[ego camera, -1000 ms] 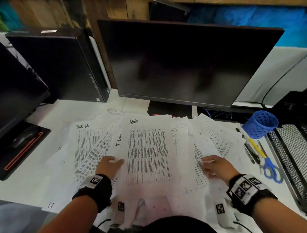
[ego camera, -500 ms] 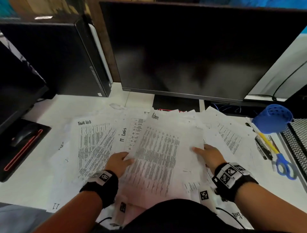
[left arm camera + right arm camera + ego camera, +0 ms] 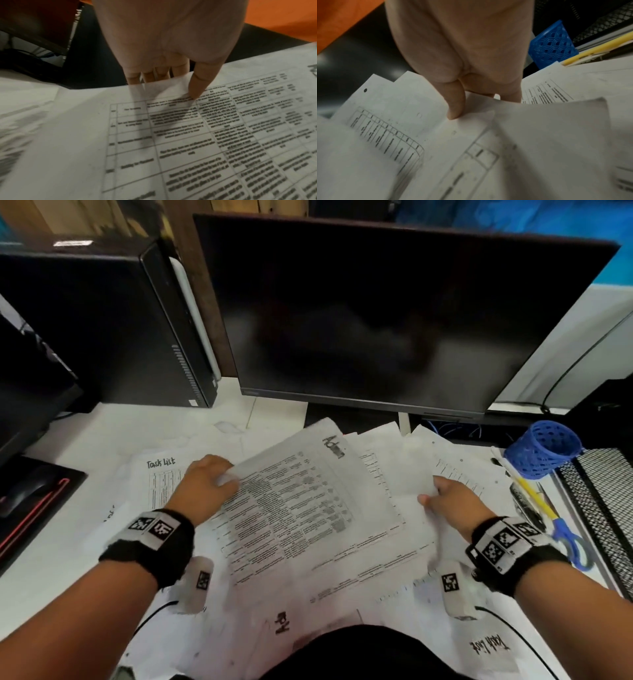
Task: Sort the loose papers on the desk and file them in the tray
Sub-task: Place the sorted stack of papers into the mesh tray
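Observation:
Printed papers lie fanned across the white desk [image 3: 85, 440]. The top sheet, headed "Admin" [image 3: 301, 501], is raised off the pile and turned with its heading toward the far right. My left hand [image 3: 222, 477] pinches its left edge; in the left wrist view the thumb [image 3: 197, 86] lies on the Admin sheet [image 3: 205, 135] and the fingers are under it. My right hand [image 3: 431, 494] pinches the right side of a few overlapping sheets [image 3: 404, 474], thumb [image 3: 453, 108] on top of the sheets [image 3: 471, 148]. The black mesh tray [image 3: 603, 508] stands at the far right.
A "Task List" sheet [image 3: 161, 474] lies beyond my left hand. A blue pen cup [image 3: 543, 448] lies tipped beside the tray, with a yellow pencil [image 3: 534, 494] and blue scissors [image 3: 568, 539]. A monitor [image 3: 376, 320], a PC tower [image 3: 102, 330] and a mouse [image 3: 24, 494] border the papers.
Both hands have moved forward and taken hold of paper edges. The Admin sheet has come up off the pile and swung clockwise, its heading now at the far right.

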Available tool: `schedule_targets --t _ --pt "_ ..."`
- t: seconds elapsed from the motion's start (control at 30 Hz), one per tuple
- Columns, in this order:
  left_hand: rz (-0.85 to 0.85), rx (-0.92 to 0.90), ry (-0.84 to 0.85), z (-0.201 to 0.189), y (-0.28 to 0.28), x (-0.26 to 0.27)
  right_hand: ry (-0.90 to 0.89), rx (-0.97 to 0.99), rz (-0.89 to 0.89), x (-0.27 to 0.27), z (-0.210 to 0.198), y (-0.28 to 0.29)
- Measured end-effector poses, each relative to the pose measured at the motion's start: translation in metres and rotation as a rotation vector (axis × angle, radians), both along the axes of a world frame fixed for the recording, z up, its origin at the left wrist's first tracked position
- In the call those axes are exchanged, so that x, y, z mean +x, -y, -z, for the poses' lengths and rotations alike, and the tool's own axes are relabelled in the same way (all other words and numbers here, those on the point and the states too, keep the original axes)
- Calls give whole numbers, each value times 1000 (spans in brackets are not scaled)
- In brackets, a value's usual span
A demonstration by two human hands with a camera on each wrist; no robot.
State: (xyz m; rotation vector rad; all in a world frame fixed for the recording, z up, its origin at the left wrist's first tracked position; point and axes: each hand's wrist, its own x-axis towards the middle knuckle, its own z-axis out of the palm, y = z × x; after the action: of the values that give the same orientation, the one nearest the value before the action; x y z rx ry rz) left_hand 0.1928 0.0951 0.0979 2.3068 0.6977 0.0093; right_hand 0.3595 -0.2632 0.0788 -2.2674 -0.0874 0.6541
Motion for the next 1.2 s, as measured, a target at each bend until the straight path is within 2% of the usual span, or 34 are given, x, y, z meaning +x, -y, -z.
schedule_targets --t 0.13,0.33,0.4,0.47,0.53,0.6,0.7,0.77,0.97,1.07,1.2 --pt "102 -35 -25 -4 29 11 -18 32 -72 -11 -4 -10" --pt "218 -113 -195 -4 52 8 23 53 -148 -29 5 -18" --pt "283 -134 -251 -3 62 4 -4 75 -195 -36 2 -21" --pt "352 -81 -323 0 71 -2 -67 97 -241 -39 -3 -22" --pt "377 -66 -346 7 77 -11 -170 144 -223 -35 -5 -15" --pt "335 -100 -330 12 78 -21 -197 173 -94 -22 3 1" --pt "253 -176 -267 13 76 -36 -13 12 138 -7 21 27" --pt "227 -191 -241 14 73 -43 32 -108 177 -6 31 35" --pt "263 -203 -220 21 70 -60 2 -402 40 -20 49 14" --pt "212 -230 -197 23 73 -65 -35 -396 74 -25 51 9" --pt "126 -290 -179 17 71 -66 -47 -506 -62 -22 45 14"
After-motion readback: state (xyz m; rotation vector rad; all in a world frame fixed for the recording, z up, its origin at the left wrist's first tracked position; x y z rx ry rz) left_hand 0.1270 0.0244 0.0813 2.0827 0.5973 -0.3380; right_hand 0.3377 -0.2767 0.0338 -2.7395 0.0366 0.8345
